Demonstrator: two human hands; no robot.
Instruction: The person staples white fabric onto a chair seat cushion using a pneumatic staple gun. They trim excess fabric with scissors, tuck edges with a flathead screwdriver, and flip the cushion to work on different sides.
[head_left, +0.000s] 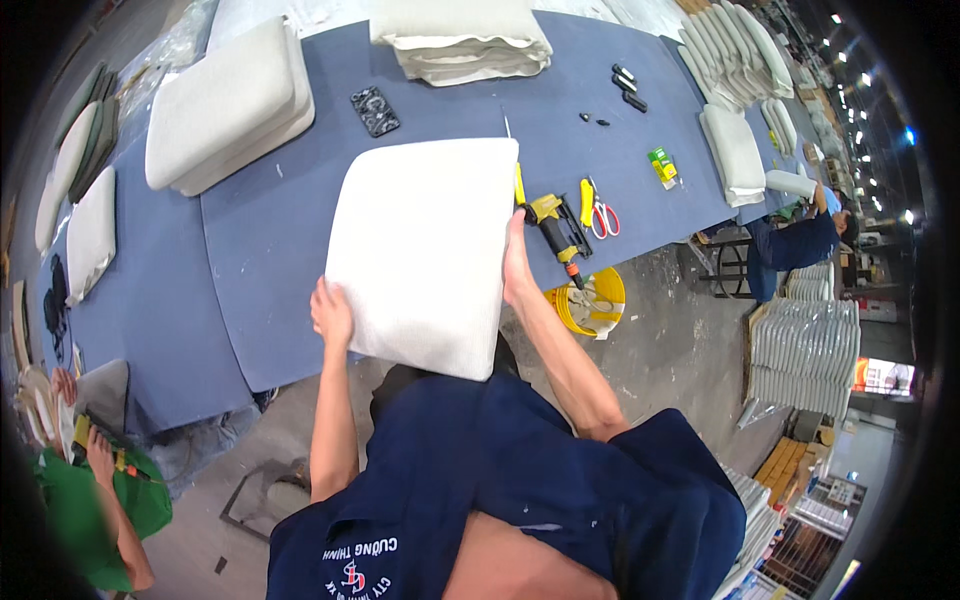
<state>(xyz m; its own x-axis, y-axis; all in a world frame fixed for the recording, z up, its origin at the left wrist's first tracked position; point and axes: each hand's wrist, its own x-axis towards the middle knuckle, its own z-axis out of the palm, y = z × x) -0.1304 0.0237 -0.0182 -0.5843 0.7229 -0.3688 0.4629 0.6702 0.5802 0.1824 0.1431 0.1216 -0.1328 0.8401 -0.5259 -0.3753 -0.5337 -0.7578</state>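
Observation:
A white fabric-covered seat cushion (pixel 425 250), squarish with rounded corners, is held up in front of me by its two sides. My left hand (pixel 332 312) grips its left edge near the lower corner, fingers bent around the side. Along the right edge lies my right hand (pixel 516 262), closed on the cushion with some fingers hidden behind it. Just right of that hand, a yellow and black staple gun (pixel 552 222) rests on the blue-covered table (pixel 270 240). Beside it are red-handled scissors (pixel 604 217) and a yellow-handled tool (pixel 586 202).
Stacks of pale cushions stand at the far left (pixel 230 110), far middle (pixel 460 45) and far right (pixel 735 60). A phone (pixel 375 110) and a small green-yellow box (pixel 662 168) lie on the table. Below its edge is a yellow bucket (pixel 608 300). Co-workers sit at left (pixel 95 500) and right (pixel 795 240).

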